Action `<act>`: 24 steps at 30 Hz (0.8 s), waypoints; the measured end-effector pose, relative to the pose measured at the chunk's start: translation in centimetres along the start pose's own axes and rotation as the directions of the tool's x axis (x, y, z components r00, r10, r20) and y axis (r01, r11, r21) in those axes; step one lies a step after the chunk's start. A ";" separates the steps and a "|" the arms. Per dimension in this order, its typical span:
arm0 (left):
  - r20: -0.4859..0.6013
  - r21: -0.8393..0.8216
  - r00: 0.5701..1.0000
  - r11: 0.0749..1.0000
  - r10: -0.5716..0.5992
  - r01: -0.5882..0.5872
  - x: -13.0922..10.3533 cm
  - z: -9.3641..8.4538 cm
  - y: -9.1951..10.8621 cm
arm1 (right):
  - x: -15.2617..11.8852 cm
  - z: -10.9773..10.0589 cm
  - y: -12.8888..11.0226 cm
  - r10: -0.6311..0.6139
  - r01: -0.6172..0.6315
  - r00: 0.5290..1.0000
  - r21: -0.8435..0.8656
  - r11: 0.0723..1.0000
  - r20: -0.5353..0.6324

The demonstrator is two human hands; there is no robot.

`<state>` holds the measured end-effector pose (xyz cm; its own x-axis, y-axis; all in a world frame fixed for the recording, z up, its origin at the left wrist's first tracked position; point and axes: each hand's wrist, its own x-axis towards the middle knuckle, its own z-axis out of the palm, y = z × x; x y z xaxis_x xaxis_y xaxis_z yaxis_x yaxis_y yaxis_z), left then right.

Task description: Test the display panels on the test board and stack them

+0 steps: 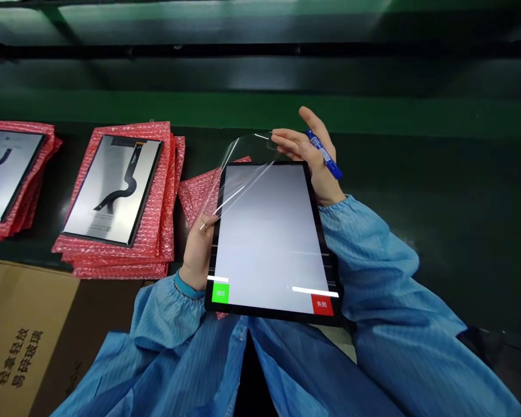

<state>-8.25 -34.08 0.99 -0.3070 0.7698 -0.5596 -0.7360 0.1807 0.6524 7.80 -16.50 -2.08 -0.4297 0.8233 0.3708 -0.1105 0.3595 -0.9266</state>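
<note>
A tablet (269, 231) with a lit, whitish screen tilts up in front of me, a green box in its lower left corner and a red one in its lower right. My left hand (200, 249) grips its left edge, the thumb at the lower end of a clear protective film (238, 168). This film is curled up off the upper left part of the screen. At its upper right corner, my right hand (312, 153) has the film at its fingertips. A blue marker pen (324, 153) is tucked between the fingers of that same hand.
Left of the tablet, a display panel with a black ribbon cable (108, 191) lies on stacked pink bubble-wrap bags (167, 231). A second such panel (6, 168) lies farther left. Another pink bag (195, 194) is partly behind the tablet. A cardboard box (21, 324) stands lower left.
</note>
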 end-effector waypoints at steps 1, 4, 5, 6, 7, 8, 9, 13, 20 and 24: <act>-0.008 -0.004 1.000 1.000 0.016 -0.016 -0.1 0.1 0.1 | 0.0 0.1 0.3 0.003 -0.003 1.000 0.014 1.000 -0.009; 0.022 0.007 1.000 1.000 0.005 -0.005 -0.2 0.3 0.1 | 0.1 0.2 0.9 0.013 -0.013 1.000 0.000 1.000 -0.005; 0.042 0.015 0.999 1.000 -0.016 0.016 -0.2 0.3 0.1 | 0.1 0.2 1.0 0.015 -0.015 1.000 -0.021 1.000 0.003; 0.054 0.023 0.998 0.999 -0.031 0.030 -0.2 0.2 0.1 | 0.1 0.2 1.1 0.019 -0.018 1.000 -0.043 0.999 0.007; 0.056 0.034 0.998 0.999 -0.033 0.031 -0.1 0.2 0.1 | 0.1 0.2 1.1 0.023 -0.023 1.000 -0.060 0.998 0.008; 0.040 0.050 0.999 0.999 -0.014 0.012 -0.1 0.1 0.0 | 0.1 0.2 1.1 0.027 -0.026 1.000 -0.067 0.997 0.004; 0.006 0.073 1.000 0.997 0.024 -0.025 -0.1 0.1 0.0 | 0.1 0.3 1.1 0.030 -0.030 1.000 -0.065 0.997 -0.002; -0.164 0.211 0.965 0.963 0.202 -0.166 -0.2 0.0 0.0 | 0.1 0.3 1.1 0.031 -0.031 1.000 -0.058 0.998 0.001; -0.034 0.151 0.999 0.988 -0.017 0.022 -1.0 0.8 0.7 | 0.2 0.2 2.2 0.091 -0.091 0.996 0.078 0.993 -0.003; -0.001 0.117 1.000 0.993 -0.029 0.029 -1.1 0.9 0.8 | 0.3 0.3 2.3 0.134 -0.132 0.991 0.117 0.984 -0.014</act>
<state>-7.93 -34.18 2.56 -0.2855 0.7638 -0.5789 -0.6690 0.2736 0.6910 7.15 -15.55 -4.07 -0.4277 0.8704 0.2438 -0.1568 0.1942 -0.9684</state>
